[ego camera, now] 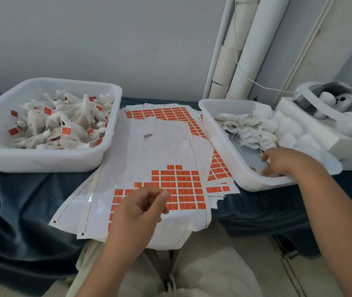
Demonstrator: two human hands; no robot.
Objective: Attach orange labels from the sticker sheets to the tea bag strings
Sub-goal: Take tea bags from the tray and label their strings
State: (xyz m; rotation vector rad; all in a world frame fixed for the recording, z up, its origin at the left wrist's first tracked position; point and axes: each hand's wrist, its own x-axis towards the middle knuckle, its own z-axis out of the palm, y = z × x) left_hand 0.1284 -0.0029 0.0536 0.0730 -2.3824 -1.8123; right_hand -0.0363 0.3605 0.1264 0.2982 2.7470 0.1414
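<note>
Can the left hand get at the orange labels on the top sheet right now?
Probably yes. The left hand hovers right over the labels on the top sheet, and nothing lies between them.

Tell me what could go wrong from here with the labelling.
1. The top sticker sheet hangs over the front edge of the table. It may slide off if the left hand brushes it.
2. The right tray rests on the edge of the stacked sheets, so pulling a sheet out could shift it.
3. The unlabelled tea bags lie piled with loose strings, so the right hand might drag out several at once.
</note>
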